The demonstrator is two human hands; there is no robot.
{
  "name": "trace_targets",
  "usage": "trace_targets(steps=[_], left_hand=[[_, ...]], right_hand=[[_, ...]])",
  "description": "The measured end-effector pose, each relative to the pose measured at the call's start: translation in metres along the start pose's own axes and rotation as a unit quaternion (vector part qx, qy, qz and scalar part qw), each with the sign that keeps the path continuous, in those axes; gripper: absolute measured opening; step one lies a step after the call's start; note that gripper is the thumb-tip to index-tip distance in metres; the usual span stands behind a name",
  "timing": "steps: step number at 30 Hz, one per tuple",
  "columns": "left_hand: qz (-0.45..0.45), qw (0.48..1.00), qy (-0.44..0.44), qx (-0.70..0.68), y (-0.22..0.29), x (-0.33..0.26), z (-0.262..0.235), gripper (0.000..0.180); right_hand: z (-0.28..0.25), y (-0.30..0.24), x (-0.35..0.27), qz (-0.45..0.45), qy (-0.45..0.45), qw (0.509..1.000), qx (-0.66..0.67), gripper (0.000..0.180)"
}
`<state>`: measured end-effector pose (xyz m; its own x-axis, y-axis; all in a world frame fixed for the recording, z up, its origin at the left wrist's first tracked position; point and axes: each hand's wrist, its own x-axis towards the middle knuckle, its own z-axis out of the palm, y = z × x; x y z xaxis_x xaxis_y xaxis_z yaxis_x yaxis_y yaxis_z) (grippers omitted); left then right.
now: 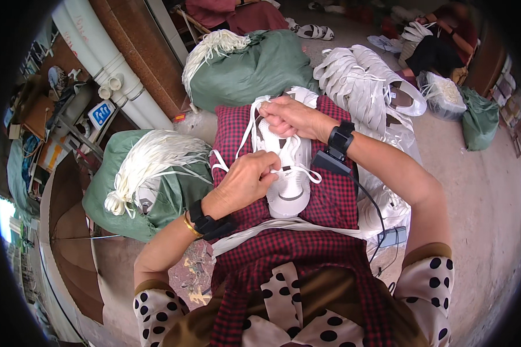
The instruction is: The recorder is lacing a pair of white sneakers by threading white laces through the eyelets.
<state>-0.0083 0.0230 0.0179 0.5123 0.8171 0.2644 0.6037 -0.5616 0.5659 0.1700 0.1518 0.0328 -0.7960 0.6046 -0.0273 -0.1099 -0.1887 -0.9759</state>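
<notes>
- Two bare hands at work over one white shoe, which sits on checked cloth across the wearer's lap; shoe taken as landmark below.
- Shoe orientation: sole down, toe toward the wearer's body. Likely reason: the lap gives soft backing and the throat lies open to both hands.
- Left hand: over the near left side of the shoe; grip pinched, apparently on the white lace just above the toe. Fingertips partly hidden.
- Right hand: above the shoe's far end; grip curled tight around lace, a loop hanging to the left. Spacing between hands probably keeps the strands apart and untangled.
- Loose laces draped between shoe toe and wearer; presumably put there for short reach.
- Left of shoe: green sack topped by a lace bundle. Beyond shoe: second green sack, similarly topped. Sacks seem to serve as raised rests, keeping laces off the floor.
- Right of shoe, farther out: white shoes nested closely, probably to save room.
</notes>
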Motion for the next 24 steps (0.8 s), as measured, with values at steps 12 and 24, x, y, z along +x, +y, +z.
trace_targets(steps=[12, 24], left_hand=[[0.028, 0.999, -0.030, 0.015, 0.000, 0.001, -0.004, 0.014], [0.034, 0.978, 0.169, 0.122, -0.004, -0.020, 0.029, 0.028]], right_hand=[[0.004, 0.004, -0.003, -0.044, -0.008, 0.999, -0.002, 0.030], [0.014, 0.003, -0.005, -0.024, 0.013, 0.995, -0.094, 0.026]])
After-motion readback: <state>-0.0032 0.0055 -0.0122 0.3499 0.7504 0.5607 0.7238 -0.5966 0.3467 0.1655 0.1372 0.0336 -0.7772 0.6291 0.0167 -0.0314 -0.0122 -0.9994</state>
